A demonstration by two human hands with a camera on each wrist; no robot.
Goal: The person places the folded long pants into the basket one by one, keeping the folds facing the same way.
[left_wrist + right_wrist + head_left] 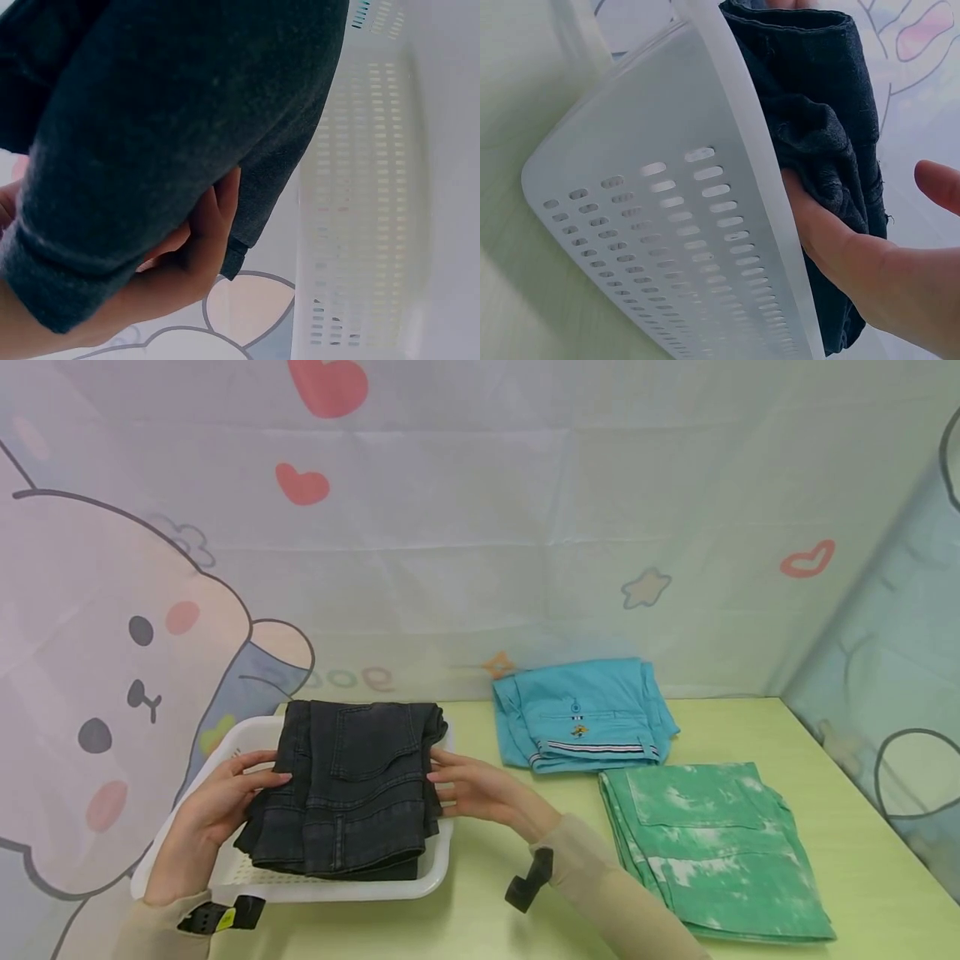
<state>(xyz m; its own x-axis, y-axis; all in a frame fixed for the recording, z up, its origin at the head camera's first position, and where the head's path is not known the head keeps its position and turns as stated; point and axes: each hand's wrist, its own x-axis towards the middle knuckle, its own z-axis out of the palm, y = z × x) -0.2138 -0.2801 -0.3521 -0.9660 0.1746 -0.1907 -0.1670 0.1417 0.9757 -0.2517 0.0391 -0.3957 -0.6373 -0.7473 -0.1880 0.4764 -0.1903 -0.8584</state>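
Observation:
Folded black jeans [360,793] lie over the white plastic basket [262,891], pocket and waistband facing up. At their left edge my left hand [217,802] holds them; in the left wrist view its fingers [206,240] curl under the dark cloth. My right hand [480,785] supports the opposite edge, just inside the basket's right rim. In the right wrist view the fingers [817,225] lie along the folded side, fairly straight, and the thumb stands apart from the cloth. The fingertips there are hidden by the fabric.
Folded light-blue pants [585,714] with a striped waistband lie at the back of the pale green table [495,877]. Nearer, to the right, are folded green-and-white mottled pants [720,852]. A printed cloth backdrop [465,527] hangs behind the table.

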